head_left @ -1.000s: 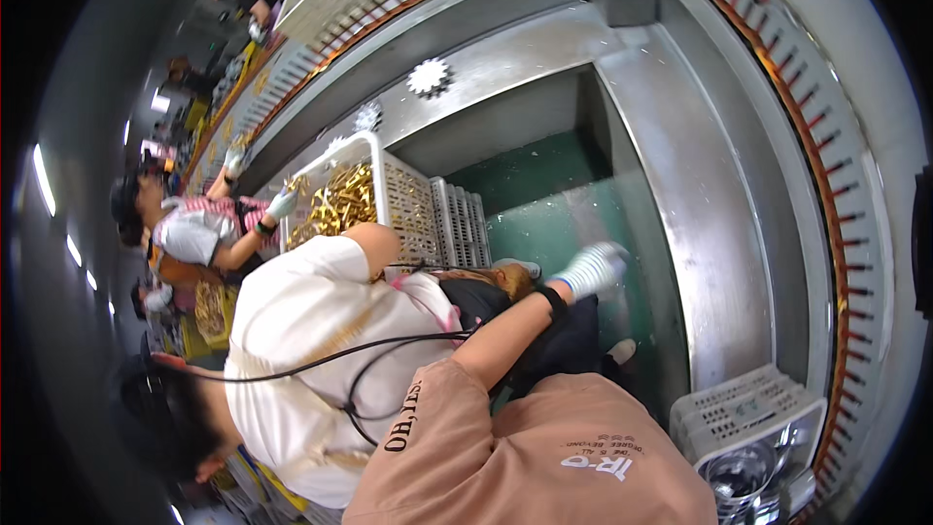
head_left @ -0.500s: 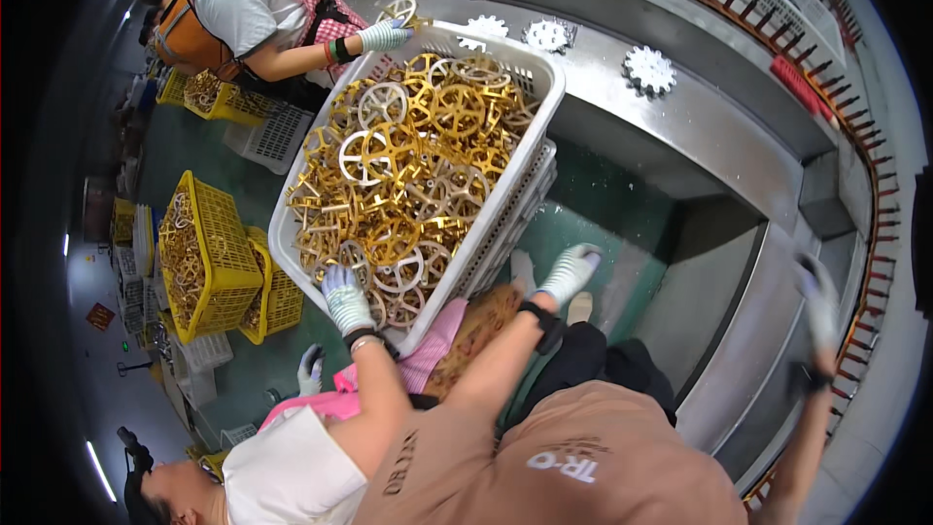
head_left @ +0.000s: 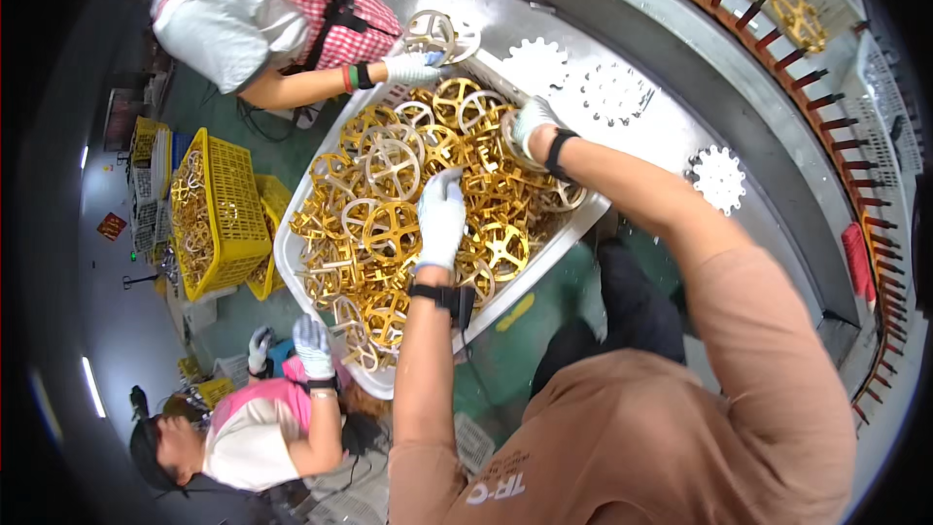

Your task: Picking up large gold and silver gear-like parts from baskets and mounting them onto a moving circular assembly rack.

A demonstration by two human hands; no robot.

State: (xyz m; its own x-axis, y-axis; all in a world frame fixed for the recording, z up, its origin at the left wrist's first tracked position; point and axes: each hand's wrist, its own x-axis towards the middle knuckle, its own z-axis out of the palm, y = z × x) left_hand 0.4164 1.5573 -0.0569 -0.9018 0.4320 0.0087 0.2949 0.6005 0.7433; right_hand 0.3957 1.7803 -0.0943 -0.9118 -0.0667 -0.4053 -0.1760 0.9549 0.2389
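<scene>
Gold wheel-shaped parts (head_left: 394, 233) lie heaped in a white crate (head_left: 292, 253) on the steel bench (head_left: 622, 39) — too many to count. Sorting through the heap seems the step in hand; lifting one clear would call for working it loose from its tangled neighbours. Two gloved hands work the pile: the left hand (head_left: 442, 219) rests flat on the parts, fingers spread, gripping nothing I can see; the right hand (head_left: 530, 122) curls around a ring at the far rim. Three white toothed discs (head_left: 717, 178) sit beyond — one yellow crate (head_left: 228, 209) stands beside.
</scene>
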